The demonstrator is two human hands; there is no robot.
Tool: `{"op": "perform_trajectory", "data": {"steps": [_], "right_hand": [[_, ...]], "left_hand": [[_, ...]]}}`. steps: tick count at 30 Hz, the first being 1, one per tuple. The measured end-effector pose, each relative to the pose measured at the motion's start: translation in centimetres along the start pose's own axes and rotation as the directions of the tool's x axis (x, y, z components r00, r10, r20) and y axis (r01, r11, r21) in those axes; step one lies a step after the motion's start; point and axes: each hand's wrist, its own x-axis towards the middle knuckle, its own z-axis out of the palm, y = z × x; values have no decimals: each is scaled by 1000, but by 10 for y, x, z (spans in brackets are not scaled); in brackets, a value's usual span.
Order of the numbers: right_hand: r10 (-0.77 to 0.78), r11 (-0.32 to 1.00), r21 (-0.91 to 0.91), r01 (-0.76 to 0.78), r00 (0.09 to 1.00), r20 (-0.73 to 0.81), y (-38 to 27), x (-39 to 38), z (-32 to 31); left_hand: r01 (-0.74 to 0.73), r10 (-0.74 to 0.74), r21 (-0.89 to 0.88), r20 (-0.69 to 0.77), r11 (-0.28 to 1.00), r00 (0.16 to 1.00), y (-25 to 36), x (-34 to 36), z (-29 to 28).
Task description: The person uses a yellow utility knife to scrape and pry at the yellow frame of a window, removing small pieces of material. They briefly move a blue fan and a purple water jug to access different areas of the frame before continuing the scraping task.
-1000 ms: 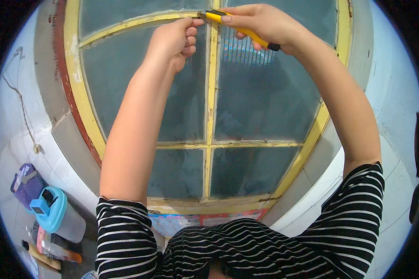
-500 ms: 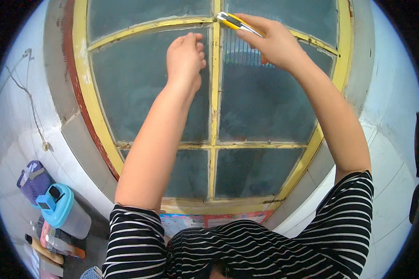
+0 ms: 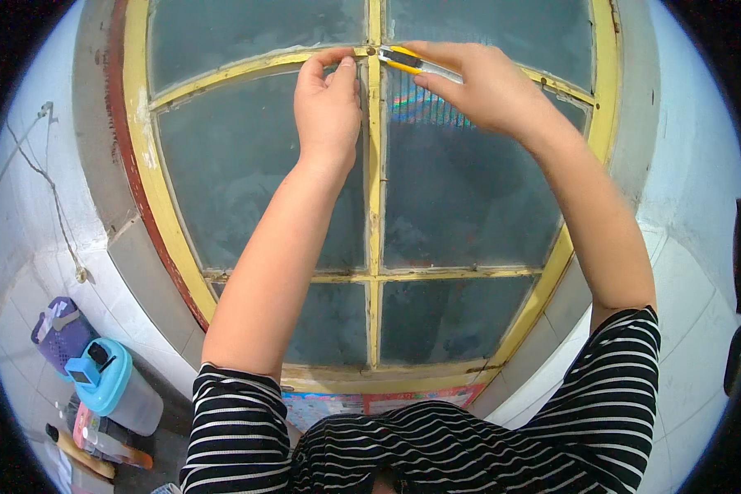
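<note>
A yellow utility knife with a dark panel and a silvery tip is in my right hand, held between the thumb and fingers. Its tip points left, at the crossing of the yellow window bars, close to a small dark round spot there. I cannot tell whether it touches the wood. Just left of the crossing is my left hand, its fingers curled, with thumb and forefinger tips together at the horizontal bar. Whatever lies between them is too small to make out.
Greyish glass panes fill the worn yellow frame. On the left wall hangs a cord. Below it stand a purple basket, a lidded blue container and a brush. A colourful printed sheet lies under the window.
My view has tilted up slightly. My left hand has moved up to the horizontal bar, its thumb and forefinger coming together. The knife has come lower, its tip still near the crossing.
</note>
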Motion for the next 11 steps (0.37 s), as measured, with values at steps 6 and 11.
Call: {"op": "perform_trajectory", "data": {"steps": [6,11], "right_hand": [[-11,998,-59,15,998,66,1,11,-10],[157,965,-227,-130,982,105,-39,3,-11]], "left_hand": [[-134,131,55,61,989,990,-16,3,0],[-283,276,174,62,943,959,-30,12,-3]]}}
